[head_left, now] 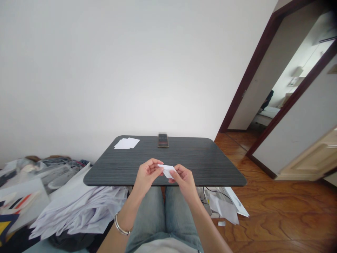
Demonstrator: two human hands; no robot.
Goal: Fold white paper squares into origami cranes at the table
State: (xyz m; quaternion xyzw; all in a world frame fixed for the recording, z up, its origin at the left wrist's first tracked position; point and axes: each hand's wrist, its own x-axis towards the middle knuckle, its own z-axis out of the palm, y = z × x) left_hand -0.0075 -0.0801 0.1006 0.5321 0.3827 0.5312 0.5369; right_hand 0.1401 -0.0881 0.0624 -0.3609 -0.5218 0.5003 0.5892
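Observation:
A small folded white paper (166, 170) is held over the near edge of a dark grey table (200, 161). My left hand (147, 173) pinches its left end with closed fingers. My right hand (183, 177) pinches its right side, thumb on top. Both hands hover just above the tabletop, in front of my lap. A silver bracelet (121, 226) sits on my left wrist.
A few white paper sheets (126, 143) lie at the table's far left corner. A phone (163, 140) stands at the far edge. A big heap of white paper (79, 209) lies on the left, more sheets (226, 205) on the wooden floor at right. An open doorway (286, 98) lies to the right.

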